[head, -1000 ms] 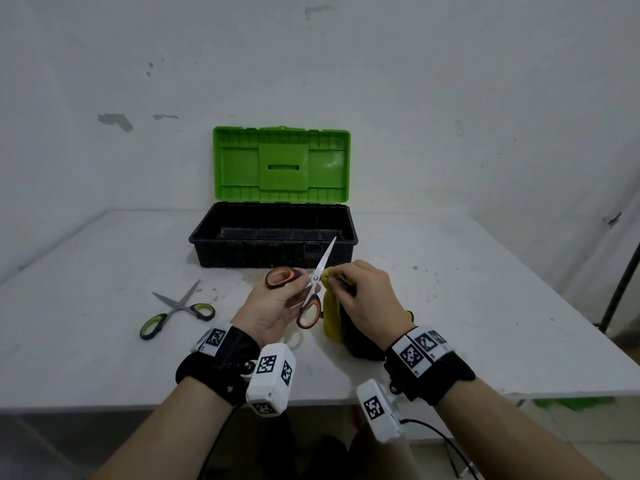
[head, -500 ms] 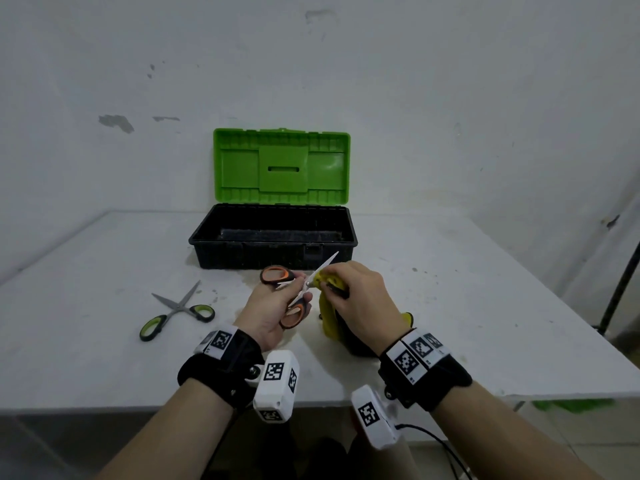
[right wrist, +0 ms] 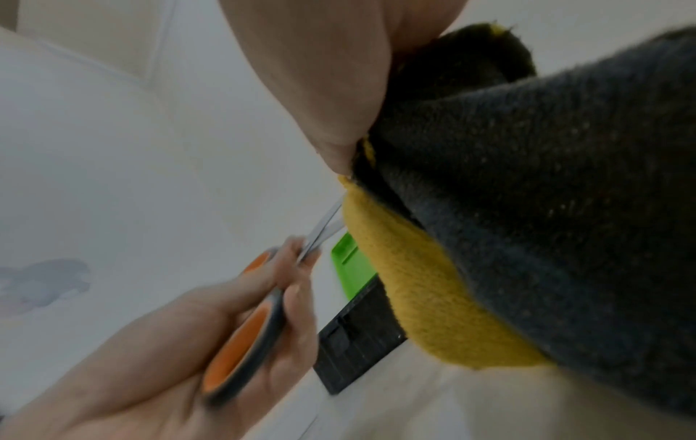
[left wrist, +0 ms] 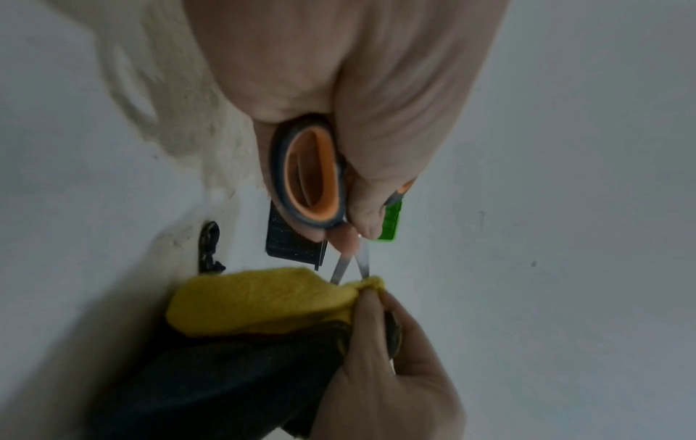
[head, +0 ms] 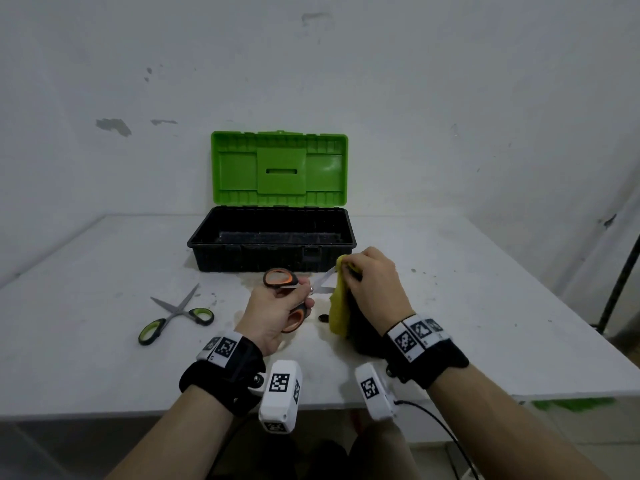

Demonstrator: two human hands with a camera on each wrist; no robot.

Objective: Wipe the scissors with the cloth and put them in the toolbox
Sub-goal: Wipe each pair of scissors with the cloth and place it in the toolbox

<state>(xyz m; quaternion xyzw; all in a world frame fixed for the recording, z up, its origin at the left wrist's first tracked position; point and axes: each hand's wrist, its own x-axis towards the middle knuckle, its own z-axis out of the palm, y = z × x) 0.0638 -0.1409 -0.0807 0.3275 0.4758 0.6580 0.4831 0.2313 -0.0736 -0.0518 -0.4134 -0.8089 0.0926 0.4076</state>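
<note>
Two scissors remain outside the toolbox [head: 273, 252]: orange scissors [head: 287, 289] before it, left hand [head: 273, 315] gripping, blades apart, right hand [head: 375, 282] pinching cloth [head: 337, 313] over one; wiping continues, boxing remains.

I see dim, even light with soft shadows and no glare. My head view is sharp but bends at its edges; both wrist views are blurred and grainy.
</note>
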